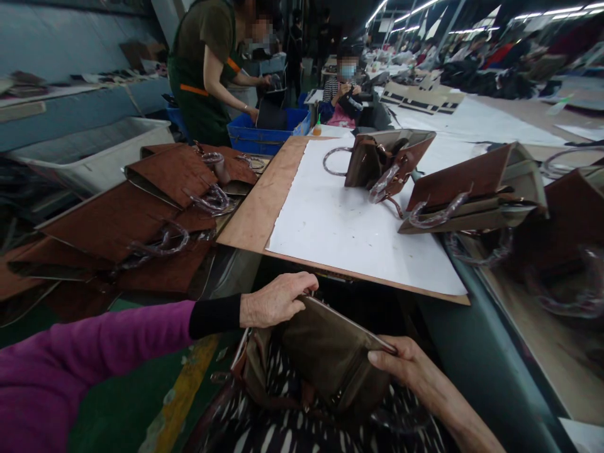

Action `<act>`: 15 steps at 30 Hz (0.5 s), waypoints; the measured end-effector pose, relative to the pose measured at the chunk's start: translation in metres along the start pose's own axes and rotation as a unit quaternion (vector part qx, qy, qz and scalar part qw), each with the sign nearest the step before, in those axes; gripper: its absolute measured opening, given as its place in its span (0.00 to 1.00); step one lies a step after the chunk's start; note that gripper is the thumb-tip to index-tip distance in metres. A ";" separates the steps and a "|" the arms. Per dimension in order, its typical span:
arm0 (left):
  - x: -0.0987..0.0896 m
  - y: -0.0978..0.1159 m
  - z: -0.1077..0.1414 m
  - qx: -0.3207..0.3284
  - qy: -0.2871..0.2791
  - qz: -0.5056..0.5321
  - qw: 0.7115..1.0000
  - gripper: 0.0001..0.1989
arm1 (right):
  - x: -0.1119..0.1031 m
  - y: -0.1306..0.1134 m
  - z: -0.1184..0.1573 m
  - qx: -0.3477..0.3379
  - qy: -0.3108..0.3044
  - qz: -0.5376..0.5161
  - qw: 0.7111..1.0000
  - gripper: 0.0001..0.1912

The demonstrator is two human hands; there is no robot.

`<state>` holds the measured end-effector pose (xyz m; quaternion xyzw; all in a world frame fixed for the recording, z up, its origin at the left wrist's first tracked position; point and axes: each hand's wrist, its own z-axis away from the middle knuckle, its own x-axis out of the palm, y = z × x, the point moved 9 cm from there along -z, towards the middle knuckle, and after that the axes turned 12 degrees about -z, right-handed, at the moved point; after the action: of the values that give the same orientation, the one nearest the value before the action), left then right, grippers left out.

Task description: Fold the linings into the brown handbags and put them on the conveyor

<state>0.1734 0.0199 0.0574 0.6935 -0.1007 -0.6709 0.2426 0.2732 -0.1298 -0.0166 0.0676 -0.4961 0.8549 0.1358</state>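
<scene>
A handbag with an olive-brown lining (330,346) lies open on my lap, below the table's front edge. My left hand (278,301) pinches the left end of its upper rim, thumb and fingers closed on the edge. At the rim's right end, my right hand (406,362) grips the edge with the thumb on the lining side. Part of the bag's lower body is dark and hard to make out against the patterned apron (278,437).
Brown bags (113,217) with wrapped handles are piled at the left. White paper (330,214) covers a board ahead. More bags (460,182) stand at the right. Behind, a person in a green apron (201,82) leans over a blue bin (264,137); another person sits farther back.
</scene>
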 end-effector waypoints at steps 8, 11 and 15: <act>0.001 0.007 -0.003 0.044 0.026 -0.035 0.998 0.07 | 0.001 -0.001 -0.002 -0.005 -0.011 -0.040 0.999 0.18; 0.006 0.007 -0.005 0.041 0.021 -0.063 0.997 0.06 | 0.001 0.001 -0.002 -0.005 -0.005 -0.043 0.999 0.18; 0.007 0.003 -0.007 0.015 0.018 -0.094 0.995 0.05 | 0.002 -0.001 -0.001 -0.011 0.001 -0.031 0.999 0.17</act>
<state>0.1811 0.0153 0.0525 0.7152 -0.0409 -0.6766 0.1703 0.2719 -0.1284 -0.0152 0.0804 -0.5028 0.8450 0.1632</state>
